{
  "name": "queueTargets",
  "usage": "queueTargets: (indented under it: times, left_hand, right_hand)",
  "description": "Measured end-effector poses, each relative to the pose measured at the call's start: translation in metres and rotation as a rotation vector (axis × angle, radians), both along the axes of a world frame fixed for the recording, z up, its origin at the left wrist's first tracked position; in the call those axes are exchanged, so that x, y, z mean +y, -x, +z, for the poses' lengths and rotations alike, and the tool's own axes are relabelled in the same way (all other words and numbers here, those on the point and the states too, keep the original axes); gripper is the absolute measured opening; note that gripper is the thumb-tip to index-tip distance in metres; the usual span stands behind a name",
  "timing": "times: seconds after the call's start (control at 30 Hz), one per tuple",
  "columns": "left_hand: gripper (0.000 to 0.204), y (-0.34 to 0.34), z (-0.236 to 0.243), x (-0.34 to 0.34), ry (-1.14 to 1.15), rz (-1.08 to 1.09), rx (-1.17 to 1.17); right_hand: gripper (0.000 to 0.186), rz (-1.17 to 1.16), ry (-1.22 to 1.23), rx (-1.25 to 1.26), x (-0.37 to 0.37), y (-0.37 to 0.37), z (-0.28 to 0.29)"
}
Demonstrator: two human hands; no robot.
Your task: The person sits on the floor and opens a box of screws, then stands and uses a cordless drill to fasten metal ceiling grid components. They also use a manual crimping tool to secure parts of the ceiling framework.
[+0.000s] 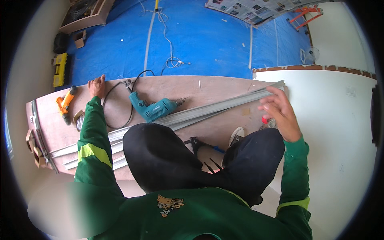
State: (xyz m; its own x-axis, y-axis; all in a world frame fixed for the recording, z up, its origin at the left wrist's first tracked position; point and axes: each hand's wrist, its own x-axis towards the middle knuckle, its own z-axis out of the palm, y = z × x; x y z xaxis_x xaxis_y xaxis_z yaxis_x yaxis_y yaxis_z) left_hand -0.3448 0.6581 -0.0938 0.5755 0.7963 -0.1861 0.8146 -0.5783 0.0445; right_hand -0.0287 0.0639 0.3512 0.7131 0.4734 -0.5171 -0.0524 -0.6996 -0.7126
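My left hand rests on the far edge of a wooden board, fingers loosely extended and holding nothing. My right hand is raised near the right ends of some long grey metal profiles, fingers apart and nothing visible in them. Between the hands lies a corded teal power drill, its bit pointing right. Left of my left hand is an orange-and-black cordless tool. A black tool with a blue handle lies between my legs, partly hidden. Beside my right knee is a clear bottle with a red cap.
Blue sheeting covers the floor beyond the board, with a pale cable across it. A yellow case and wooden box stand at left. A white wall rises at right; an orange folding frame stands far right.
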Motion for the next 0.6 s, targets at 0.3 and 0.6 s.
queueTargets:
  times: [0.3,0.6]
  left_hand:
    - [0.068,-0.017,-0.003,-0.006,-0.092,0.274,-0.283]
    - [0.068,-0.021,0.003,-0.01,-0.023,0.281,-0.148]
  right_hand:
    - [0.059,0.159,0.299,-0.232,0.055,-0.04,0.082]
    - [0.077,0.696,0.558,-0.38,0.227,-0.225,-0.056]
